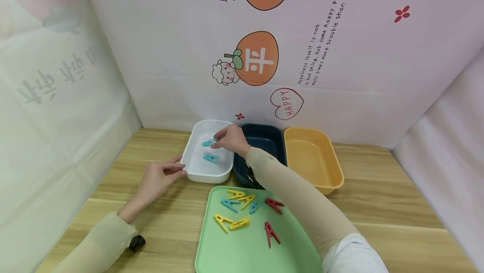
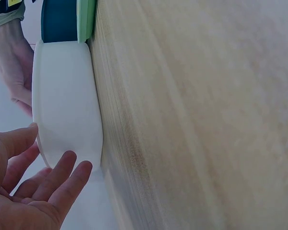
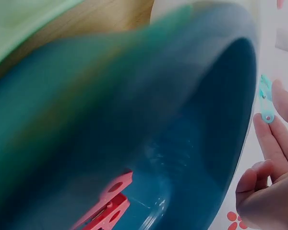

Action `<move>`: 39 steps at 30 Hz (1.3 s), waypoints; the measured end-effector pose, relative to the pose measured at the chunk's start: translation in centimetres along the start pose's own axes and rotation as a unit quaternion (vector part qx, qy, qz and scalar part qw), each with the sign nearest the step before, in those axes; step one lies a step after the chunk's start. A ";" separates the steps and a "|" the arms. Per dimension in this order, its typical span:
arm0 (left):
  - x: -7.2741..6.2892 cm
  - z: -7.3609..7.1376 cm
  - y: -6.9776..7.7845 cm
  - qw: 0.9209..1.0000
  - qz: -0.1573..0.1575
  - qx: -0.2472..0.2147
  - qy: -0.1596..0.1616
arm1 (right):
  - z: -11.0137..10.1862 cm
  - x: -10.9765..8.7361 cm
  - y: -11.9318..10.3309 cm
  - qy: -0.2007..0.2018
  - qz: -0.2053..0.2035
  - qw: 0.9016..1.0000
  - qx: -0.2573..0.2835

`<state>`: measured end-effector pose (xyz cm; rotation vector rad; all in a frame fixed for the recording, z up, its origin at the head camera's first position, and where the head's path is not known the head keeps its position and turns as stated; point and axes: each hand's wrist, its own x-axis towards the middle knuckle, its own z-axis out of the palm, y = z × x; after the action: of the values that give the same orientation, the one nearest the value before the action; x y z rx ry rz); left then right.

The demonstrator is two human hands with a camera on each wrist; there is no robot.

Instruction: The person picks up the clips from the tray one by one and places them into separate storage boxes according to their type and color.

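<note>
Head view: right hand (image 1: 231, 139) pinches light-blue clothespin (image 1: 207, 143) over white bin (image 1: 193, 163); left hand (image 1: 159, 178), fingers (image 2: 77, 183) apart, touches bin's left edge

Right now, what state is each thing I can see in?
Left grip: touching the white bin's edge.
Right grip: pinching a blue clothespin.
White bin: upright, another blue clothespin lying inside.
Navy bin: upright, red clothespin inside.
Yellow bin: upright, no clothespin showing inside.
Green tray: flat, bearing loose yellow, blue and red clothespins.
</note>
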<state>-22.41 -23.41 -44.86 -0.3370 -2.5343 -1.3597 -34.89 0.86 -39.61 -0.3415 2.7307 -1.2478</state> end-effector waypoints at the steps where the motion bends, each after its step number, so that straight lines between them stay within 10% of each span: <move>1: 0.0 0.0 0.0 1.000 0.001 0.001 0.000 | 0.0 -0.1 -0.1 0.000 0.000 1.000 -0.003; 25: -0.2 0.2 0.0 1.000 0.004 -0.007 0.000 | 0.1 -0.7 -0.9 -0.019 0.019 0.999 -0.042; 39: -0.3 0.1 0.0 1.000 0.003 -0.009 0.005 | -3.2 -3.7 -2.1 -0.030 -0.041 0.999 -0.007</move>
<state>-22.17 -23.31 -45.01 -0.3402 -2.5114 -1.3801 -31.65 2.77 -35.89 -0.4890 2.7025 -1.2173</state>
